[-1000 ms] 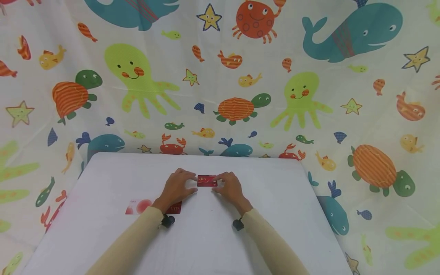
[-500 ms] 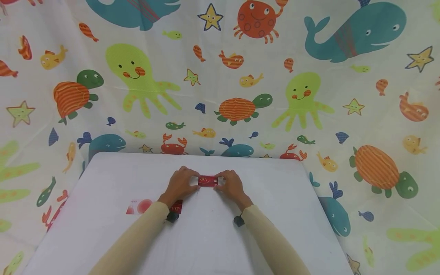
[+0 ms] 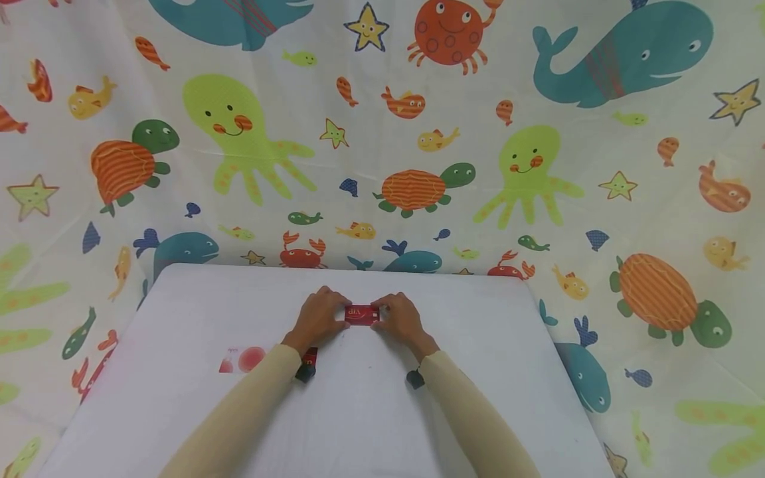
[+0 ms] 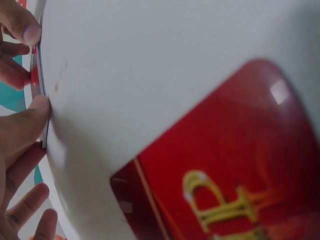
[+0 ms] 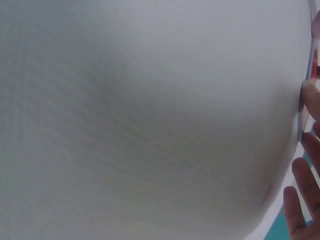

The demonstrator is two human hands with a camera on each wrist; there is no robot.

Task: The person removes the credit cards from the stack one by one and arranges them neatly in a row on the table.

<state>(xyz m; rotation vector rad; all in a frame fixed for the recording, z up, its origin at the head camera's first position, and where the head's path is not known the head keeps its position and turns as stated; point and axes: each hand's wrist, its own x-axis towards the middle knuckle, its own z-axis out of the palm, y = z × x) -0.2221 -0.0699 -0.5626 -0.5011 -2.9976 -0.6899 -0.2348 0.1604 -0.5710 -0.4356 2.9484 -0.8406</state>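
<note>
Both hands are at a red card with "VIP" lettering [image 3: 361,315] near the far middle of the table. My left hand [image 3: 317,317] pinches its left end between thumb and fingers. My right hand [image 3: 403,321] does the same at the right end. In the left wrist view the held card [image 4: 42,75] shows edge-on, close over the white surface, with the left thumb [image 4: 37,112] against its near edge. Only the right hand's fingers [image 5: 306,180] show at the right border of the right wrist view. The remaining fingers of both hands are spread.
Under my left wrist lies a second red card [image 4: 240,150] with gold letters, mostly hidden by the sleeve in the head view. Left of it lies a pale card with a pink circle [image 3: 251,359]. A sea-animal curtain [image 3: 382,153] hangs behind the white table [image 3: 478,372].
My left hand and forearm have shifted slightly right, covering more of the second red card. The right fingers have moved from over the held card to its end.
</note>
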